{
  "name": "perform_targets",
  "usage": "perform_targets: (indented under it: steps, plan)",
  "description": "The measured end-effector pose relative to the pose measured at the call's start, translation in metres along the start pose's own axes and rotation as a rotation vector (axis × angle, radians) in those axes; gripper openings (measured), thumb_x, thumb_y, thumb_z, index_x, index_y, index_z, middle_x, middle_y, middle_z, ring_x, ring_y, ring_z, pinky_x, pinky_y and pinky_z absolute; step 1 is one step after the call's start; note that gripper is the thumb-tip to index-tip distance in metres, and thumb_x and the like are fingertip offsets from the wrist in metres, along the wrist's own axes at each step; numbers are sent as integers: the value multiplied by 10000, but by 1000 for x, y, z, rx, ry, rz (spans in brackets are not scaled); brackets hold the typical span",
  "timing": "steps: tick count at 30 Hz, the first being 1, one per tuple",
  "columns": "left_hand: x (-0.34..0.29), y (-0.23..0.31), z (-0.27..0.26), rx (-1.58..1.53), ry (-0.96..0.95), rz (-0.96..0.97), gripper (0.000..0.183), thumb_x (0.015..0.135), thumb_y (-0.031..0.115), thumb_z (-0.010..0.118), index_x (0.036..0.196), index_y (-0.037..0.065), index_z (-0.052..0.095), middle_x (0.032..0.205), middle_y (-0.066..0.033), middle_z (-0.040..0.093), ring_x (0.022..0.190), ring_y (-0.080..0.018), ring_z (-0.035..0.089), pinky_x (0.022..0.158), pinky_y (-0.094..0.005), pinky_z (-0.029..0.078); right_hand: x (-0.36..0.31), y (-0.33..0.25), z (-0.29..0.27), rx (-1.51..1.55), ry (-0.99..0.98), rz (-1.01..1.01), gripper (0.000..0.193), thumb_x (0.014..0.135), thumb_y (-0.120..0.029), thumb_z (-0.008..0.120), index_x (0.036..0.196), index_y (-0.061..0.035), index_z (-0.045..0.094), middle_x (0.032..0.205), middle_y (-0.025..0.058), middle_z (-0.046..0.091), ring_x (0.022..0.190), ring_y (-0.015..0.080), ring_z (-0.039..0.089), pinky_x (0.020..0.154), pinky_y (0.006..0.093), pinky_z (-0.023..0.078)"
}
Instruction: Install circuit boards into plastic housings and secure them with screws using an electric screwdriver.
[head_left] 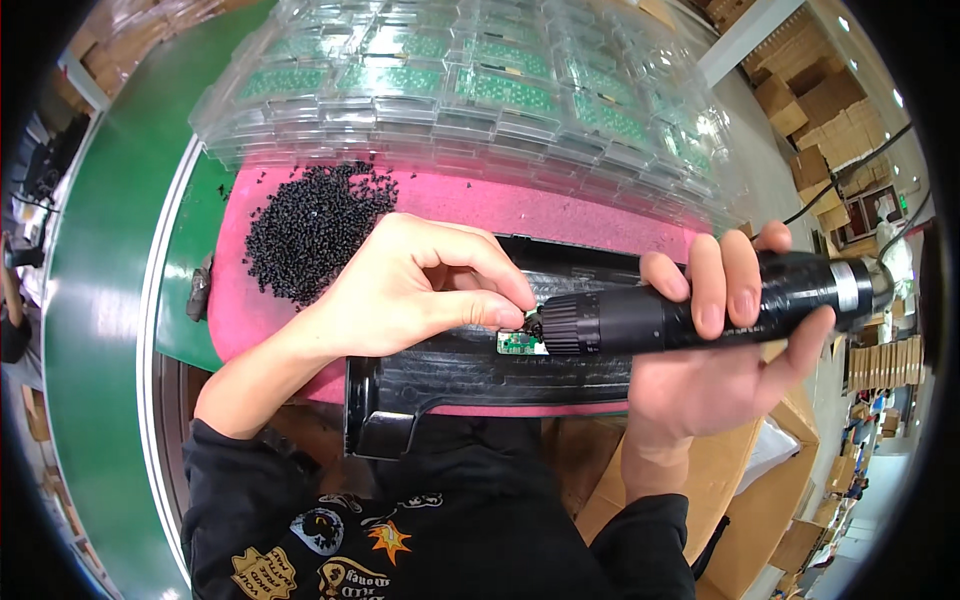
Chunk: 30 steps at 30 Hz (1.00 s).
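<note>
My right hand (715, 340) is wrapped around a black electric screwdriver (620, 318), held almost level with its tip toward the left. The fingers of my left hand (425, 285) are pinched on a small black screw (526, 322) right at the driver's tip; the fingertips partly hide it. Under the tip lies a small green circuit board (515, 343), seated inside a long black plastic housing (470, 380). The driver and my hands cover part of that housing.
A heap of small black screws (315, 230) lies on the pink mat (235, 310), left of the housing. Behind it stand stacked clear plastic trays (420, 110) with green circuit boards. The green table (110, 330) extends left; a cardboard box (720, 480) is at the lower right.
</note>
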<state>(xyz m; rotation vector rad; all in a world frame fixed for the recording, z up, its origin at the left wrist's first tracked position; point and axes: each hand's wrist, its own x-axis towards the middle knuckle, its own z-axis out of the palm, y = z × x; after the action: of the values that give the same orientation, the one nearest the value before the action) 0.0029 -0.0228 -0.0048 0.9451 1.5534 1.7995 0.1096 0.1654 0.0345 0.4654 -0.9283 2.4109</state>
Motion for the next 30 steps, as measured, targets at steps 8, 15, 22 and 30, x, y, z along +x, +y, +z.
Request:
perform_targets:
  steps: [8, 15, 22, 30]
  plan:
    - [-2, -4, -1, 161, 49, 160, 172, 796, -81, 733, 962, -37, 718, 873, -129, 728, 796, -178, 717, 712, -273, 577, -10, -14, 15, -189, -40, -171, 459, 886, -435, 687, 1110, -116, 444, 686, -30, 512, 544, 89, 482, 605, 290, 419]
    - [-1, -10, 3, 382, -64, 283, 332, 782, 23, 792, 1095, -6, 684, 921, -98, 744, 821, -175, 739, 756, -287, 578, -14, -10, 16, -215, -60, -172, 483, 871, -467, 690, 1108, -126, 444, 670, -40, 495, 524, 89, 469, 607, 297, 420]
    - [-4, -5, 3, 454, -99, 224, 433, 782, 19, 771, 1197, 19, 646, 1021, -98, 730, 837, -188, 732, 760, -320, 596, -17, -1, 17, -238, -79, -171, 499, 864, -496, 693, 1106, -135, 448, 664, -41, 493, 520, 90, 465, 604, 294, 417]
    - [-4, -2, 4, 555, -130, 296, 458, 788, 9, 756, 1229, 23, 630, 1030, -102, 722, 837, -195, 724, 760, -330, 593, -14, 0, 16, -260, -125, -142, 517, 870, -500, 690, 1137, -125, 455, 671, -33, 506, 515, 91, 469, 613, 294, 426]
